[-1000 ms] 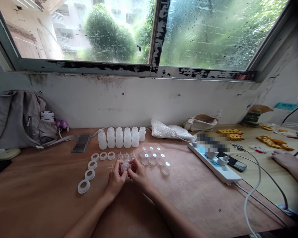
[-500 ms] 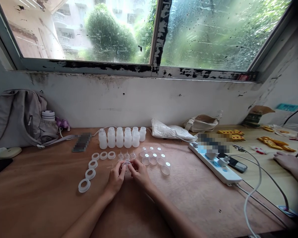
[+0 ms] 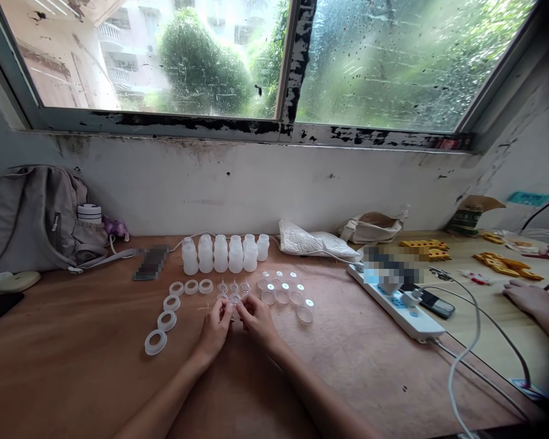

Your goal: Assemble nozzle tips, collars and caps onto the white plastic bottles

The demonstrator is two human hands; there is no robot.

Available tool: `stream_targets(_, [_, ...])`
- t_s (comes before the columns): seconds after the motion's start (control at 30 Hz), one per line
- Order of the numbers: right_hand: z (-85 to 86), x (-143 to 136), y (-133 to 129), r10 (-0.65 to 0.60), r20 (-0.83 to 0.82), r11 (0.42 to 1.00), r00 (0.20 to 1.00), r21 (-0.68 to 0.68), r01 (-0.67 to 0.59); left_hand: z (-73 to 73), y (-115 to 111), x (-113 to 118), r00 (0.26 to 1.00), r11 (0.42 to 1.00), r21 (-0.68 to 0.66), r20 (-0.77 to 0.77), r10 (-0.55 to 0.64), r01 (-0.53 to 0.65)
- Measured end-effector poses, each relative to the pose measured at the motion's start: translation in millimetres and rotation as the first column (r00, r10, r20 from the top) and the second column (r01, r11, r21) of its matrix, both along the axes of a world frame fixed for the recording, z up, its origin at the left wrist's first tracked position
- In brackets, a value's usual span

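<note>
My left hand (image 3: 215,327) and my right hand (image 3: 257,319) meet over the table, fingertips pinched around a small clear teat-like piece (image 3: 234,300). Fingers partly cover it, so its exact shape is hard to make out. Just beyond the fingertips stand several clear pointed teats (image 3: 233,286). To the left, frosted screw rings (image 3: 166,321) lie in a bent line. On the right are several clear round caps (image 3: 304,314), with small white discs (image 3: 309,303) by them. Behind everything, frosted small bottles (image 3: 220,254) stand upright in rows.
A white power strip (image 3: 396,302) with cables lies right. A grey backpack (image 3: 36,219) and a blurred phone (image 3: 150,263) are at the left. White packaging (image 3: 318,239) and a cloth bag (image 3: 373,227) rest by the wall. Another person's hand (image 3: 528,299) is far right, near yellow parts (image 3: 507,266).
The fingertips have shifted slightly around the clear piece, and more of it shows between them. Other things on the table stay in place.
</note>
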State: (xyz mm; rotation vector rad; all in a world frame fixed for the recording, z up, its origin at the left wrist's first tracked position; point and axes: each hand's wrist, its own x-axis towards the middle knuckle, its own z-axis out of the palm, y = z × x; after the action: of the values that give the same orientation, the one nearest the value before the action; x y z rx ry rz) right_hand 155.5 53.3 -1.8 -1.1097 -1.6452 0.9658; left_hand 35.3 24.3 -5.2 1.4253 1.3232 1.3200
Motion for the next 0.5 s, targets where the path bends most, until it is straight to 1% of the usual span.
stream_targets(0.27, [-1.1, 0.3, -0.1, 0.01, 0.004, 1.0, 1.0, 0.011, -0.01, -1.8, -0.3, 0.2, 0.998, 1.0, -0.012, -0.063, -0.002, 0.001])
stream_targets(0.5, [0.9, 1.5, 0.2, 0.022, 0.005, 1.0, 1.0, 0.015, -0.023, -4.9, -0.9, 3.8, 0.999, 1.0, -0.025, -0.054, -0.003, 0.001])
